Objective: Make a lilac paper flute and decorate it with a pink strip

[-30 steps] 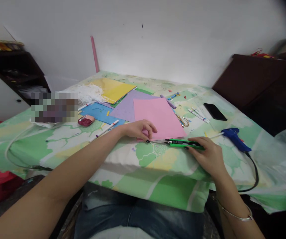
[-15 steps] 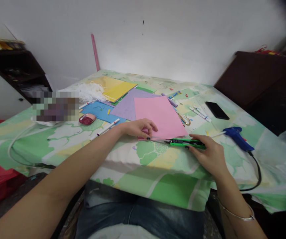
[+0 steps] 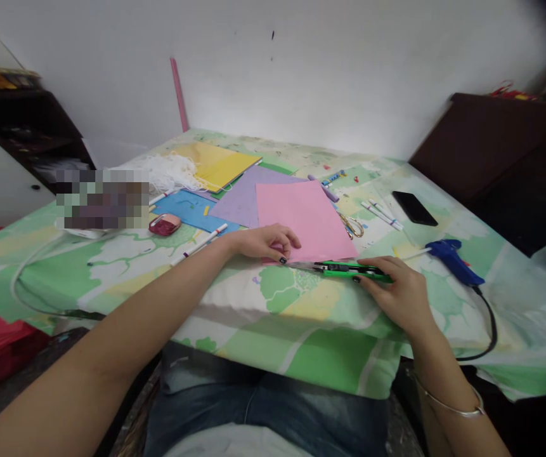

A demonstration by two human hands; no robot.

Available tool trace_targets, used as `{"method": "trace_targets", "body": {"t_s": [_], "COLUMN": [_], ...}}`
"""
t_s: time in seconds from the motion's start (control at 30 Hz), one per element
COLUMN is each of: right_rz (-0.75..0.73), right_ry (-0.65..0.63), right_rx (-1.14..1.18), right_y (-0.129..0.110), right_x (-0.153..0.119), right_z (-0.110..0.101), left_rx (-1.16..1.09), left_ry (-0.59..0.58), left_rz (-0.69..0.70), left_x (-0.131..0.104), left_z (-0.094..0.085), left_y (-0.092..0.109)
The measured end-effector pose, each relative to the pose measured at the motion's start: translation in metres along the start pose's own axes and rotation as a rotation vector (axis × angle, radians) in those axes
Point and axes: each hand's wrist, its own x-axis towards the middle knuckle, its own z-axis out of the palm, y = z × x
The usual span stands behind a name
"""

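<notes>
My left hand (image 3: 273, 242) rests at the near edge of a pink sheet (image 3: 301, 216), fingers curled and thumb tip against its lower left edge; the grip seems to pinch that edge, though the fingers partly hide it. A green utility knife (image 3: 344, 270) is in my right hand (image 3: 399, 285), held between thumb and fingers. Its extended blade (image 3: 301, 265) points left along the sheet's near edge, its tip close to my left thumb. Under the pink sheet lies a purple sheet (image 3: 237, 200).
Blue sheet (image 3: 187, 209), yellow board (image 3: 225, 166) and white yarn (image 3: 170, 172) lie at left, near a small red-pink case (image 3: 164, 224) and a marker (image 3: 200, 244). Gold-handled scissors (image 3: 352, 225), more markers (image 3: 383, 216), a black phone (image 3: 414, 208) and a corded blue glue gun (image 3: 456, 261) are right.
The knife has shifted slightly left, and its front end sits a little closer to the sheet's near edge. My left hand keeps its place on the pink sheet.
</notes>
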Motion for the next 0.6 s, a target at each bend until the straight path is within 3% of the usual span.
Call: {"method": "trace_targets", "body": {"t_s": [0.6], "right_rz": [-0.02], "right_ry": [0.029], "right_rx": [0.005], "right_y": [-0.0032], "right_x": [0.0004], "right_z": [-0.0008], "left_rx": [0.063], "left_ry": [-0.024], "left_rz": [0.019], "left_x": [0.001], "left_z": [-0.0001], "left_y": [-0.0061]}}
